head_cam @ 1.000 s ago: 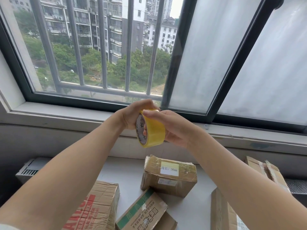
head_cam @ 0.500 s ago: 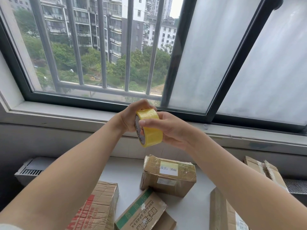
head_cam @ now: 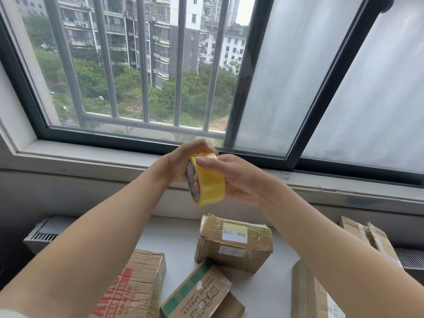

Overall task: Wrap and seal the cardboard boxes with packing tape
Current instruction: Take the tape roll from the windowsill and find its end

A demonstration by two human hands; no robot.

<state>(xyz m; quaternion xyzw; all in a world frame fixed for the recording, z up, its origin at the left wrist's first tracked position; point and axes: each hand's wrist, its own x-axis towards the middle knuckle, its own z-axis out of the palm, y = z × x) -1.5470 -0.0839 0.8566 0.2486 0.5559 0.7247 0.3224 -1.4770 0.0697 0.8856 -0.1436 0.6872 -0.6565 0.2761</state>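
A brown box with a white label (head_cam: 236, 244) sits in the middle of the white table (head_cam: 176, 239). It is shut. Shiny, wrinkly see-through tape covers its top. Near on the left is a box with red letters (head_cam: 140, 285), and its cardboard is creased. Just beside that one lies a flat box with a green stripe (head_cam: 197, 292). A tall box (head_cam: 309, 294) stands near on the right. Another brown box (head_cam: 367, 235) lies far on the right. You cannot see what is inside any of them.

The roll of tape (head_cam: 207, 180) is up in the air above the boxes, in front of the window sill (head_cam: 91, 154). It is a round ring, yellow and shiny. Its inside is white with black letters.

Both bare arms reach forward and meet at the roll. The left hand (head_cam: 181, 161) curls over its top and left side and grips it. The right hand (head_cam: 238, 177) holds it from the right. Its thumb lies flat on the yellow band near the top, and its fingers tuck behind.
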